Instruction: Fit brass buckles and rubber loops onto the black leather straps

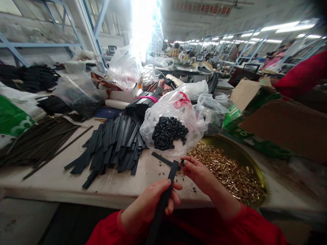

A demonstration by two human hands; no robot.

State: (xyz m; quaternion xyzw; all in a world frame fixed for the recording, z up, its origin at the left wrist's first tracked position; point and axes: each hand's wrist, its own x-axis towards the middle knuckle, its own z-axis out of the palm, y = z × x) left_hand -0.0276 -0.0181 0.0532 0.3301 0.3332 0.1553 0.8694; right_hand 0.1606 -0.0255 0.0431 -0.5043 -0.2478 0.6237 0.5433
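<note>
Strap is low in the middle of the frame, lifted up off the tabletop. It is long, flat and black. The left hand has its grip shut around the strap's lower part, thumb on top and fingers curled under. That keeps the strap stiff and its top end pointing up, away from the body.

The right hand is just to the right of that top end. Its grip is narrow, pinching a tiny black ring at the fingertips. The ring is right beside the strap's end, maybe touching it. It is too small to be sure.

Everything else lies close, probably so both hands can reach it fast. A see-through bag of black rings slumps just above the hands. A gold tray at the lower right holds shiny metal bits, and its raised rim keeps them from spilling. A messy pile of more black straps spreads out at the middle left. One loose piece lies flat between the pile and the hands. Thin dark strips lie at the far left.
</note>
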